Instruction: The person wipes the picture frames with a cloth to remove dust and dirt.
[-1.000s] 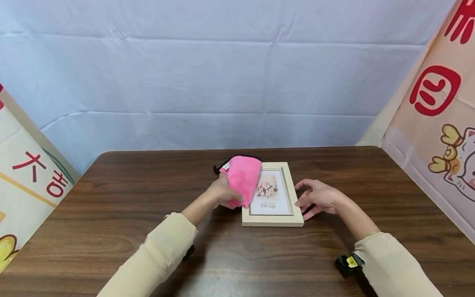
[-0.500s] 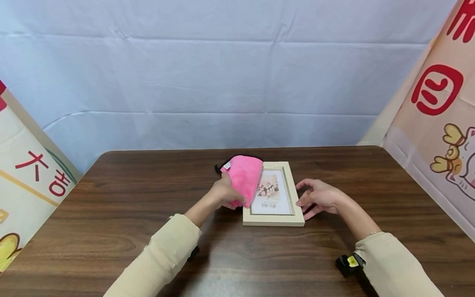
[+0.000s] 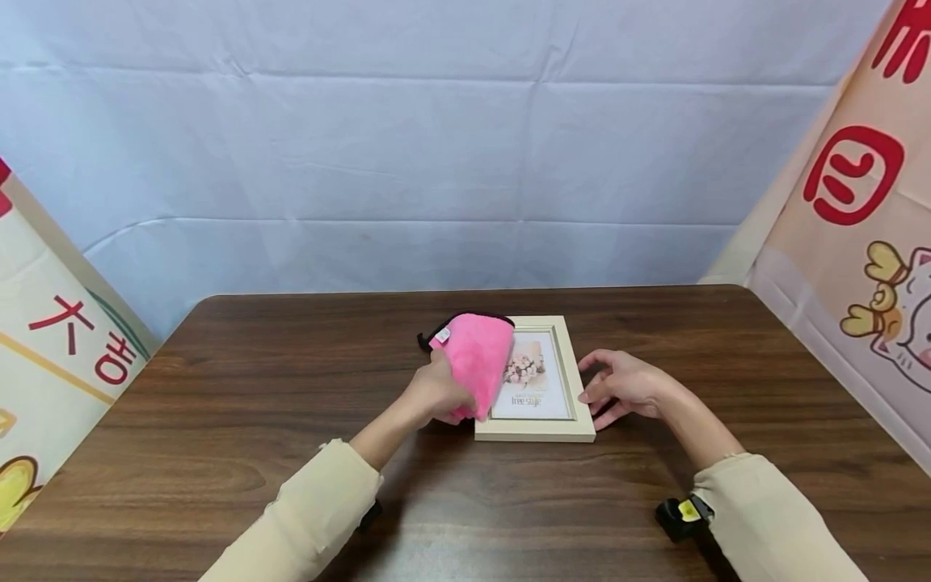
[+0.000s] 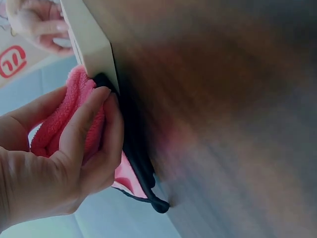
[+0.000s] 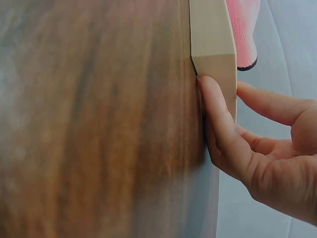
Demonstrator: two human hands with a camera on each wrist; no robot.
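Observation:
A cream picture frame (image 3: 534,432) lies face up on the wooden table, with pink flowers and "free style" lettering on its insert. My left hand (image 3: 439,386) grips a pink plush cloth (image 3: 476,356) with black edging and a small white label. This cloth covers the frame's left side and part of the glass. In the left wrist view, thumb and fingers pinch the bunched cloth (image 4: 54,126) beside the frame's side (image 4: 91,39). My right hand (image 3: 625,385) holds the frame's right edge. Seen from the right wrist, its thumb is at the top rim and fingers lie along the side (image 5: 218,74).
The dark brown table (image 3: 291,356) spreads around the frame on all sides. Behind its far edge hangs a pale blue cloth backdrop (image 3: 400,162). Printed banners with red characters flank it at left (image 3: 65,380) and right (image 3: 822,283).
My left hand has slid the pink cloth a little toward me along the frame's left side. The right hand and the frame stay practically in place.

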